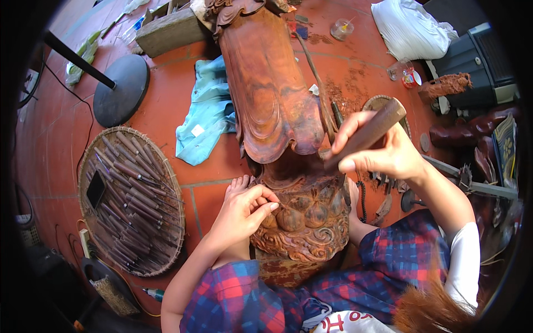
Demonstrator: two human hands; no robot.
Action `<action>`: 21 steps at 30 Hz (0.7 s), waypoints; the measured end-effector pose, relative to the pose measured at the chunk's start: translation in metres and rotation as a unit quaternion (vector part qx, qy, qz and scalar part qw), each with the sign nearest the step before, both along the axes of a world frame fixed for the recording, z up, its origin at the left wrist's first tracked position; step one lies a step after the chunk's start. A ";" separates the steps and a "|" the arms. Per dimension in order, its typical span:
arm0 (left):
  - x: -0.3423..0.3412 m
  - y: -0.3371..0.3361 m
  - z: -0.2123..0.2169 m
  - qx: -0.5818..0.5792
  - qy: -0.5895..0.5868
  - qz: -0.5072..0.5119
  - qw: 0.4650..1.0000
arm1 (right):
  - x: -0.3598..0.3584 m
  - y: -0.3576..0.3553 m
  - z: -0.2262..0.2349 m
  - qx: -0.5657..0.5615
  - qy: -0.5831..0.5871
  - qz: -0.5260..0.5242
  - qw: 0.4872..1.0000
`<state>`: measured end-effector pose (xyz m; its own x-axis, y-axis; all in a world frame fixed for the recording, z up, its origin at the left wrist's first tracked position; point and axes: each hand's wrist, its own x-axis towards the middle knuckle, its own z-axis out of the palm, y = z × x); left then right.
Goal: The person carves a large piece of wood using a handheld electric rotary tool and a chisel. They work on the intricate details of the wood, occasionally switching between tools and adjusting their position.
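Observation:
A large reddish-brown wood carving (266, 72) lies lengthwise in front of me, with draped folds on its upper part. Its near end, a base (300, 241) with round knobs and swirls, sits between my bare feet. Raised over the right side of the carving, my right hand (388, 150) is wrapped round a thick brown wooden stick (371, 133), tilted up to the right. My left hand (244, 213) is over the left edge of the knobbed base, thumb and forefinger pinched; anything between them is too small to make out.
On the left, a round woven tray (177, 222) holds many wood-handled carving tools and a black phone (96, 190). Behind it stands a black round stand base (122, 89). A light blue cloth (205, 116) lies beside the carving. A white sack (411, 30) and dark toolbox (472, 61) are far right.

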<state>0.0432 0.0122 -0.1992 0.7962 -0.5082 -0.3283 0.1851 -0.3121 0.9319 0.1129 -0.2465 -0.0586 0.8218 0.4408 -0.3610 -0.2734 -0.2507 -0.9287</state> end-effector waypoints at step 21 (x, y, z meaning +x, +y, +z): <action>0.010 -0.029 0.094 -0.358 0.091 0.053 0.928 | -0.093 0.005 -0.014 -0.032 -0.141 0.151 0.978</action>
